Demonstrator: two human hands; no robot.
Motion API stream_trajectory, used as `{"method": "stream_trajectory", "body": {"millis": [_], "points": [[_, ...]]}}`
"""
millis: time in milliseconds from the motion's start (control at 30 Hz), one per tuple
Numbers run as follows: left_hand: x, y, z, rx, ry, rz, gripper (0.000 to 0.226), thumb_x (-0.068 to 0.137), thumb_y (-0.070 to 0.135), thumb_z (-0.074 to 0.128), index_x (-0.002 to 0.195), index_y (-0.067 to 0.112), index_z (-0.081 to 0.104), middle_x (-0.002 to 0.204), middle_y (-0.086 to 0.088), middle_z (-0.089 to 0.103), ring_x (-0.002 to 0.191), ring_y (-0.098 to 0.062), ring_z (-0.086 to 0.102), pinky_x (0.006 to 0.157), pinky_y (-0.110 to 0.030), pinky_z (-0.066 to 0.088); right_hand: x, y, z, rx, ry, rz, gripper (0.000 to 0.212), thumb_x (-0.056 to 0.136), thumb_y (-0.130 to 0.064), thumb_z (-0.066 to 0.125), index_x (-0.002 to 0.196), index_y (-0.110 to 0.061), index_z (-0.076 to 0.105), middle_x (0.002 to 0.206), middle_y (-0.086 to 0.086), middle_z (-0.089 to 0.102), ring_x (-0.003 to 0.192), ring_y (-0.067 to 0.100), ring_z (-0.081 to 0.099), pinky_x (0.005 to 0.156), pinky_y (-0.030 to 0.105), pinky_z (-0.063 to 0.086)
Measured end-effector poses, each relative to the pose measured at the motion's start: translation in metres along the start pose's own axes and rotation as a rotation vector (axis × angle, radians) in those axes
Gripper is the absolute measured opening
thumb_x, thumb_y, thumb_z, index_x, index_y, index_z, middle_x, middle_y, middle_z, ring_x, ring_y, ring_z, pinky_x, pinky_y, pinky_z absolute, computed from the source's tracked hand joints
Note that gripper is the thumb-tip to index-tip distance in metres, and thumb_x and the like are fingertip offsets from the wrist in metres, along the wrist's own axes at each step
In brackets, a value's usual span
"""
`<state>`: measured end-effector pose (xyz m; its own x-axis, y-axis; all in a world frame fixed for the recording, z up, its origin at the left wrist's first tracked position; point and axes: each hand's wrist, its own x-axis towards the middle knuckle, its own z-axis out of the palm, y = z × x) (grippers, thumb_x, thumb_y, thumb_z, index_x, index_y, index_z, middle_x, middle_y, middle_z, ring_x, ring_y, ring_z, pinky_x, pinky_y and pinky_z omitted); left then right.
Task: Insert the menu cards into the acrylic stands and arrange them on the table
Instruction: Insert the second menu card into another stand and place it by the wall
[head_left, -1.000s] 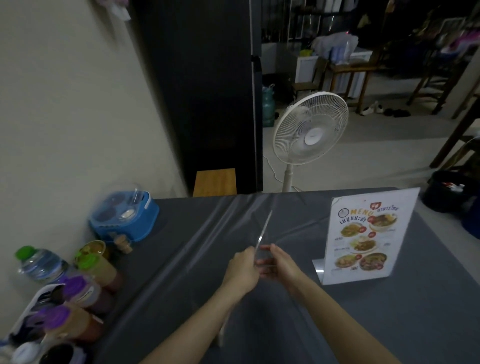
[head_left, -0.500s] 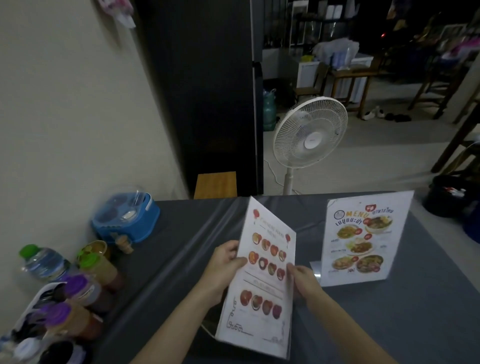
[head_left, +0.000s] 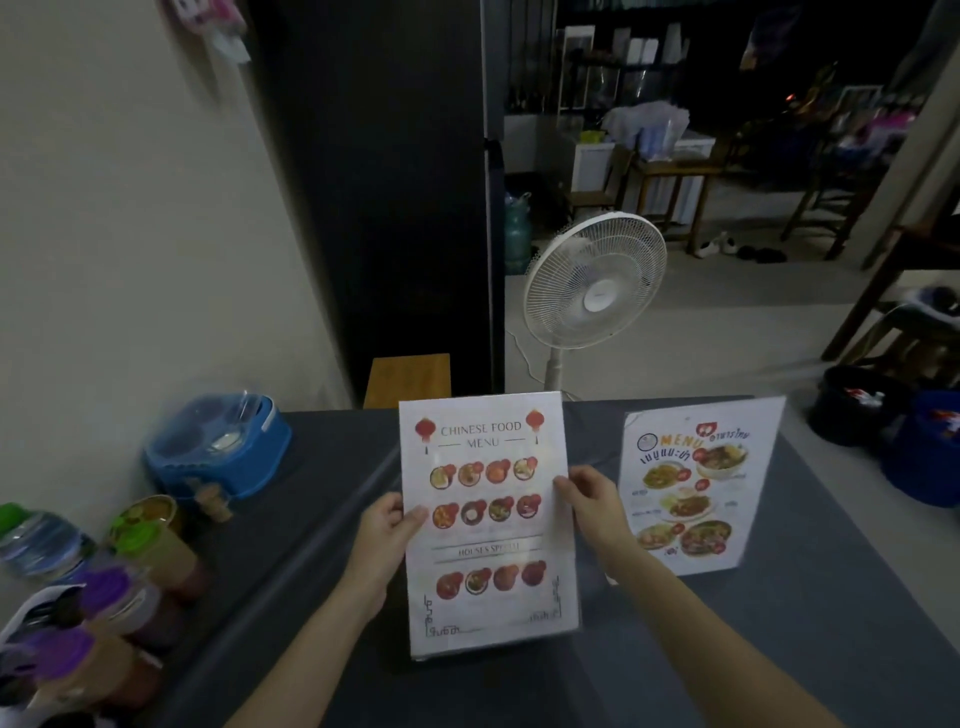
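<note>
I have the Chinese food menu stand (head_left: 491, 525) upright in front of me, near the middle of the tabletop (head_left: 779, 649), its printed face toward the camera. My left hand (head_left: 387, 540) grasps its left edge, thumb on the front and fingers wrapped behind; my right hand (head_left: 592, 501) pinches the right edge the same way. The card sits inside the clear acrylic sleeve, square to it as far as I can see. The light is dim, so I cannot say for sure whether the base is resting on the grey cloth or held just above it.

To the right, toward the far right corner of the tabletop, the Thai menu stand (head_left: 698, 488) stands on its own, card in, nobody touching it. It is near my right hand but apart from it.

So I judge the inserting finished for both stands that I can see. What is left is the arranging: setting this second one down firmly, lining it up with the first and letting go. I see no loose cards or empty stands elsewhere on the tabletop.

Along the left edge sit sauce bottles (head_left: 104, 608), a water bottle (head_left: 39, 540) and a blue condiment caddy (head_left: 221, 447), all well clear of the stands.
</note>
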<state>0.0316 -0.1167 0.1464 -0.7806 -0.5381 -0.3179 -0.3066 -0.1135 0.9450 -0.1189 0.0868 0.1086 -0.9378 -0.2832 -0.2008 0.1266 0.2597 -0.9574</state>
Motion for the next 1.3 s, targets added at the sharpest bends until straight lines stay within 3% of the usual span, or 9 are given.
{"method": "stream_trajectory", "body": {"millis": [267,333,467,600,800,1100,1300], "points": [[0.025,-0.007,0.006,0.015,0.012,0.082,0.015,0.092,0.01,0.06,0.104,0.002,0.063,0.101,-0.008,0.074,0.095,-0.023,0.072,0.075,-0.034,0.058,0.003,0.004,-0.007,0.03,0.053,-0.059,0.011,0.092,-0.021,0.056,0.094,-0.012,0.061,0.099,0.008,0.07,0.093,0.026,0.067,0.087,0.049,0.056],[0.032,-0.009,0.007,0.054,0.008,0.102,0.014,0.092,0.007,0.06,0.103,0.0,0.064,0.102,-0.009,0.074,0.097,-0.024,0.07,0.081,-0.039,0.058,0.005,0.006,-0.009,0.035,0.061,-0.058,0.012,0.092,-0.022,0.056,0.096,-0.012,0.061,0.1,0.008,0.07,0.093,0.026,0.067,0.087,0.049,0.056],[0.04,-0.014,0.009,0.096,0.004,0.129,0.012,0.091,0.006,0.06,0.101,0.003,0.066,0.101,-0.007,0.073,0.097,-0.021,0.069,0.079,-0.033,0.057,0.005,0.008,-0.009,0.041,0.066,-0.049,0.013,0.092,-0.019,0.056,0.098,-0.009,0.06,0.1,0.009,0.07,0.094,0.026,0.067,0.086,0.047,0.056],[0.05,-0.02,0.009,0.172,-0.002,0.144,0.007,0.09,0.009,0.061,0.094,0.005,0.067,0.097,-0.005,0.075,0.095,-0.02,0.07,0.087,-0.042,0.057,0.007,0.017,-0.011,0.014,0.07,-0.028,0.011,0.092,-0.017,0.056,0.098,-0.007,0.06,0.099,0.008,0.069,0.094,0.024,0.067,0.086,0.045,0.056],[0.054,-0.018,0.011,0.264,-0.034,0.168,0.007,0.09,0.013,0.063,0.095,0.01,0.066,0.097,-0.001,0.074,0.093,-0.015,0.07,0.085,-0.037,0.058,0.008,0.016,-0.015,0.074,0.088,-0.03,0.021,0.092,-0.023,0.056,0.106,-0.007,0.059,0.105,0.008,0.068,0.099,0.024,0.065,0.083,0.038,0.055],[0.055,0.01,0.012,0.136,-0.01,0.313,0.009,0.09,0.014,0.063,0.097,0.011,0.068,0.093,0.0,0.075,0.086,-0.006,0.072,0.07,-0.022,0.055,0.012,-0.016,-0.012,0.122,0.147,-0.131,0.02,0.093,-0.022,0.056,0.105,-0.007,0.059,0.1,0.004,0.068,0.094,0.019,0.065,0.081,0.036,0.056],[0.058,0.0,0.011,0.208,0.028,0.331,0.01,0.09,0.017,0.064,0.096,0.01,0.07,0.093,0.001,0.076,0.085,-0.005,0.072,0.071,-0.023,0.058,0.014,-0.004,-0.012,0.031,0.129,-0.115,0.019,0.093,-0.026,0.056,0.098,-0.009,0.061,0.097,0.006,0.069,0.091,0.021,0.067,0.081,0.042,0.058]]}}
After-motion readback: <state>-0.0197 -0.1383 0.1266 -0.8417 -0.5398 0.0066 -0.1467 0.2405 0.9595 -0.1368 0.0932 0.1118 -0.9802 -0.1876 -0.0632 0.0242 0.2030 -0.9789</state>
